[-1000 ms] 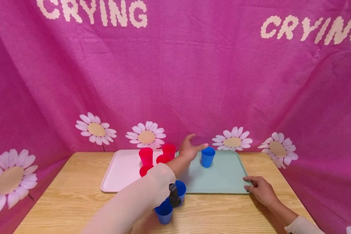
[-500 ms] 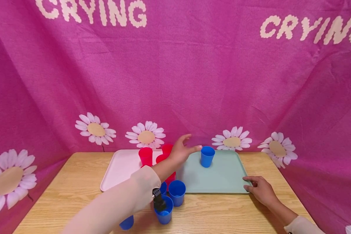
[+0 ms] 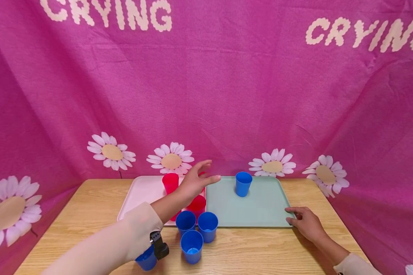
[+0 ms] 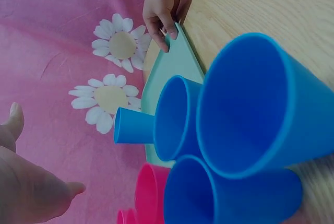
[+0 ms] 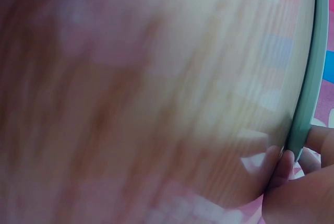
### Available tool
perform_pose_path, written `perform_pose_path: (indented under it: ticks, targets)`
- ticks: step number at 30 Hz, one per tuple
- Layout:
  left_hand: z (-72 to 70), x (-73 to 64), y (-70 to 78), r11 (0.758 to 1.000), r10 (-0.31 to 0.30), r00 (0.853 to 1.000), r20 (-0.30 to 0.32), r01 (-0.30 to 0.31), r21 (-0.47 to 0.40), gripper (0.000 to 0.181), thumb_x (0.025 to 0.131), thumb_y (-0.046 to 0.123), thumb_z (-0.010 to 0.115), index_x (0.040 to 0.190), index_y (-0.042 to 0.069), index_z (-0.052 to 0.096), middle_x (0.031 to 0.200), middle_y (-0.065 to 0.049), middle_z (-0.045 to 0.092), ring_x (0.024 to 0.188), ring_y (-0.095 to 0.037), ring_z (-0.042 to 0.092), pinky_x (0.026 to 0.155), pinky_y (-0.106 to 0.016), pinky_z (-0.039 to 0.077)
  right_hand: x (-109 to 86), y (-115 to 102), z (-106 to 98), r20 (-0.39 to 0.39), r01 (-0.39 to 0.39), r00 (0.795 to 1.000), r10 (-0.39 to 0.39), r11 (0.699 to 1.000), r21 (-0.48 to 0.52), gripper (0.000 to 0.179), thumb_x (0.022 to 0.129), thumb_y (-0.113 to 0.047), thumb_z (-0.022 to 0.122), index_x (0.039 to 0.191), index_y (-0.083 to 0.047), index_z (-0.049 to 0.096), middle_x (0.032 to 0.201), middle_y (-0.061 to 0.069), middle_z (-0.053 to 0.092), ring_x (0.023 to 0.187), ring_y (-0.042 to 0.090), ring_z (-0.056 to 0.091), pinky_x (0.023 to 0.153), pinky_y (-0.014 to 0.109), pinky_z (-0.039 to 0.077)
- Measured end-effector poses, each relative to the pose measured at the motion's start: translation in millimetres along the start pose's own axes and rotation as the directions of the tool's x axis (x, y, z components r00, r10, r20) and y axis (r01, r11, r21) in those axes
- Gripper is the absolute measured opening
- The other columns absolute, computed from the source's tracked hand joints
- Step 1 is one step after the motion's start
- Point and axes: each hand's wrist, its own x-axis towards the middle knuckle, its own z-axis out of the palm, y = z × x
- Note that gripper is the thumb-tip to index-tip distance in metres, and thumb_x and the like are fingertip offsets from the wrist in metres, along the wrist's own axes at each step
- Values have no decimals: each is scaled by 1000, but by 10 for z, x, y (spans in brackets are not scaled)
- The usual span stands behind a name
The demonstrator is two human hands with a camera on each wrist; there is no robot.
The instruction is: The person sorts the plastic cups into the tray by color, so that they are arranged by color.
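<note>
My left hand point(image 3: 193, 184), fingers spread and holding nothing, hovers over the red cups point(image 3: 170, 182) and hides some of them. One blue cup point(image 3: 243, 184) stands upright at the back of the green tray point(image 3: 258, 210), apart from that hand. At the tray's front right corner, my right hand point(image 3: 306, 223) pinches the rim; the right wrist view shows its thumb point(image 5: 283, 166) against the green edge. Below my left forearm, a cluster of blue cups point(image 3: 192, 246) stands on the table. Another blue cup point(image 3: 146, 260) is partly covered by the left sleeve and the watch.
A pale pink tray point(image 3: 137, 194) bears the red cups and lies right beside the green one. Both rest on a wooden table point(image 3: 247, 252). A magenta cloth point(image 3: 227, 95) with daisies hangs behind the table.
My left hand has drawn back leftward from the blue cup on the green tray. Its forearm has uncovered more of the front blue cups. The right hand stays on the tray corner.
</note>
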Motion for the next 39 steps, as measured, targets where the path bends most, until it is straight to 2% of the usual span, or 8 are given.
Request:
perform_pose_path:
  ticks: [8, 16, 19, 25, 31, 39]
  targets:
    - [-223, -171, -31, 1000, 12, 1000, 12, -12, -25, 74, 92, 29, 80, 156, 19, 44, 159, -10, 44, 148, -38, 39, 107, -51, 48, -6, -20, -13, 3, -6, 1000, 6, 1000, -3, 34, 90, -9, 77, 122, 1, 73, 108, 19, 62, 91, 26, 53, 80, 40, 45]
    - [-444, -357, -77, 1000, 8, 1000, -19, -7, 17, 75, 90, 24, 81, 156, 19, 45, 159, -13, 44, 148, -38, 40, 105, -53, 49, -21, -41, -8, -17, -6, 1000, 6, 1000, 10, 33, 89, -7, 77, 120, 2, 73, 103, 17, 61, 88, 25, 51, 76, 38, 42]
    - [-544, -431, -93, 999, 19, 1000, -10, -18, 31, 73, 91, 20, 79, 156, 17, 44, 160, -15, 43, 148, -39, 39, 106, -50, 49, -20, -35, -7, -23, 3, 1000, -3, 1000, 10, 32, 88, -7, 78, 119, 2, 74, 101, 15, 60, 87, 24, 50, 75, 37, 41]
    - [-729, -618, -141, 998, 7, 999, 36, -10, 65, 73, 94, 16, 77, 157, 14, 42, 160, -17, 42, 149, -41, 36, 107, -46, 49, -21, -24, -4, -24, 12, 1000, -12, 1000, 11, 32, 88, -7, 78, 118, 2, 74, 102, 16, 62, 87, 24, 51, 75, 37, 42]
    - [-897, -816, -223, 993, -4, 998, 69, -4, 116, 75, 93, 22, 78, 157, 11, 40, 159, -19, 42, 149, -44, 36, 106, -46, 50, -16, -36, -10, -9, -4, 1000, 4, 1000, 14, 33, 88, -7, 78, 120, 2, 73, 104, 17, 62, 88, 25, 51, 77, 38, 43]
    - [-1146, -1034, -420, 986, -39, 982, 185, 8, 166, 78, 92, 30, 78, 157, 7, 40, 156, -21, 45, 146, -46, 39, 113, -52, 41, -15, -24, -6, -12, -2, 1000, 2, 1000, 11, 33, 88, -7, 78, 119, 2, 74, 102, 15, 61, 87, 24, 51, 76, 37, 43]
